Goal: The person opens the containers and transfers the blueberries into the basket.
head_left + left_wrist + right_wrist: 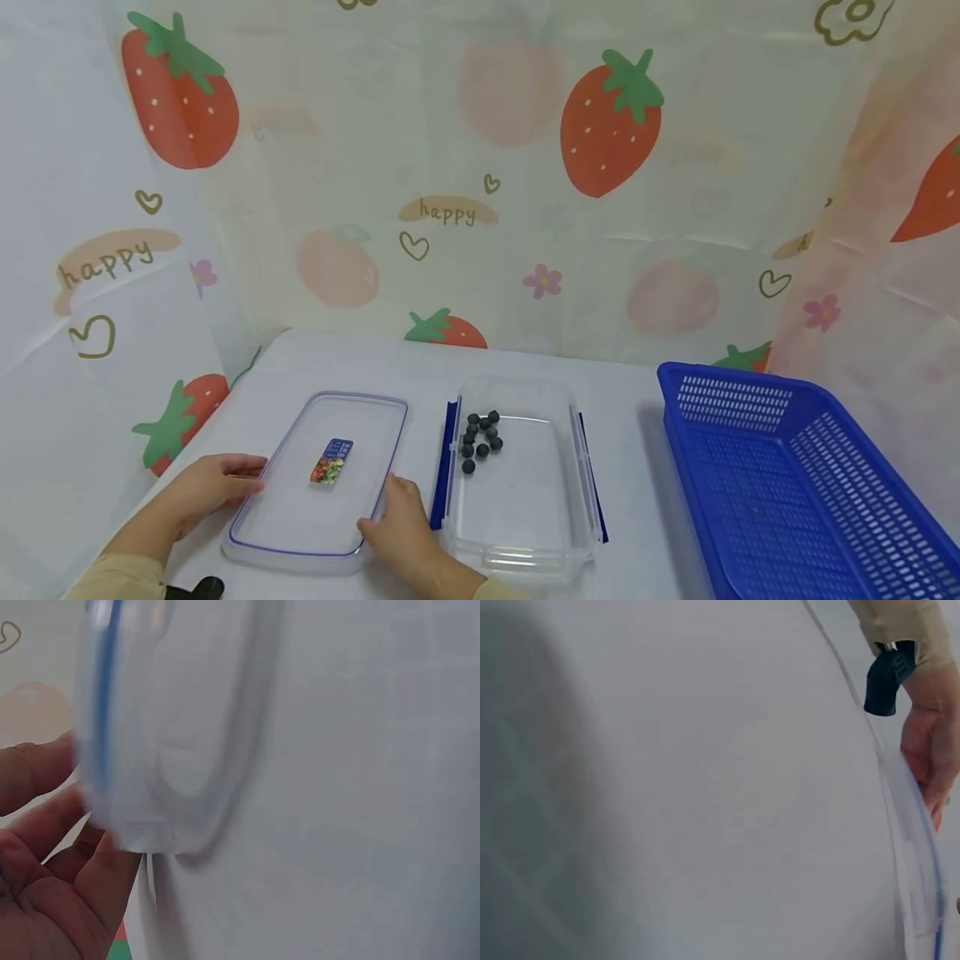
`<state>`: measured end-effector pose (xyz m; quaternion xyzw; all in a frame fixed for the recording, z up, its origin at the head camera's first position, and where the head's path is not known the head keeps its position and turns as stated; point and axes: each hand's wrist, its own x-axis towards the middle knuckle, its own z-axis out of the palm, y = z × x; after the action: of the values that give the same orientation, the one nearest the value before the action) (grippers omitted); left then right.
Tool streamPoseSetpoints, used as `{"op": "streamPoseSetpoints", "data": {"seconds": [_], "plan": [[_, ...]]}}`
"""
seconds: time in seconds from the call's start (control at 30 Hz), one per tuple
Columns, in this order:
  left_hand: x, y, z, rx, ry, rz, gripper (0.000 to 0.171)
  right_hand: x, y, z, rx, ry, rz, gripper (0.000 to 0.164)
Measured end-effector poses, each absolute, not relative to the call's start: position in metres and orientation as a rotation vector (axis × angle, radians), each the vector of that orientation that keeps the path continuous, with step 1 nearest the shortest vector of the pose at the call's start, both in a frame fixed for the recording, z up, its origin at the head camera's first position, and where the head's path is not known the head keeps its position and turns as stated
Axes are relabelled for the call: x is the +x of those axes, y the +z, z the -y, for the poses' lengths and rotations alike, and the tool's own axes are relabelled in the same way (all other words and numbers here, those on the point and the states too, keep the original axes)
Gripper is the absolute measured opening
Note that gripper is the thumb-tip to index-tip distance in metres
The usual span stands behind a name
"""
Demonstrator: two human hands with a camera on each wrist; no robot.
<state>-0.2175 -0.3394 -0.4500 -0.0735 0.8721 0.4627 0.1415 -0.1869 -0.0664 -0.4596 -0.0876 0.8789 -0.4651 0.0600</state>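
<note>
A clear plastic lid with a thin blue seal and a fruit sticker is held level, close over the left side of the table. My left hand grips its left edge; in the left wrist view, thumb and fingers meet its rim. At the lid's near right edge, my right hand holds on with thumb and fingers. Right beside that hand stands a clear box, uncovered, its blue side latches folded outward. Several blueberries lie in the box's far left part.
A large blue plastic basket stands at the right of the white table. Strawberry-print sheets hang behind and at the sides. A black wrist-worn piece shows at the left wrist.
</note>
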Motion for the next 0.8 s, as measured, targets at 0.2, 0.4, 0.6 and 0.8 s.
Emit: {"op": "streamPoseSetpoints", "data": {"seconds": [0.2,0.4,0.6,0.8], "plan": [[-0.213,-0.45,0.343,-0.187,1.423,-2.517,0.062,-0.185,-0.453,0.066,-0.234,-1.5,-2.61,0.07],[-0.21,-0.442,0.343,-0.111,1.57,-2.511,0.063,-0.187,-0.429,0.064,-0.226,-1.724,-2.482,0.062],[-0.212,-0.417,0.333,-0.03,1.655,-2.533,0.062,-0.193,-0.396,0.054,-0.175,-1.907,-2.29,0.051],[-0.218,-0.396,0.318,0.024,1.682,-2.568,0.062,-0.2,-0.366,0.036,-0.226,-2.029,-2.195,0.039]]}}
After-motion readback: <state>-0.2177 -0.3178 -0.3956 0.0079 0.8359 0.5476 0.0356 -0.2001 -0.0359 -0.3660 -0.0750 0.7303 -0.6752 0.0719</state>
